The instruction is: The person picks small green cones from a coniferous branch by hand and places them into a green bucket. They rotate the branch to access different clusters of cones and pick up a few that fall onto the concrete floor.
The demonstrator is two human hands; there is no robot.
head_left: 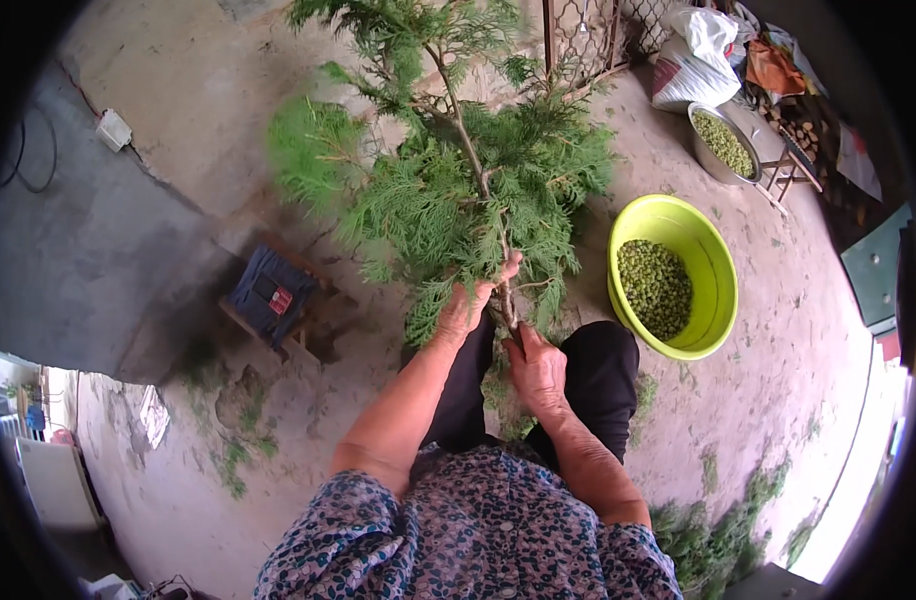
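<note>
A leafy evergreen branch with flat, scaly green sprays stands up in front of my knees. My left hand is closed round its brown stem, partly covered by foliage. Lower down, my right hand grips the stem's cut end, its thumb along the wood. Whether a small tool is also in the right hand I cannot make out. To the right is a yellow-green plastic tub holding many small round green cones.
A metal basin of similar green cones sits at the upper right, near white sacks and stacked firewood. A low stool with dark blue cloth stands at the left. Cut greenery lies on the floor at the lower right.
</note>
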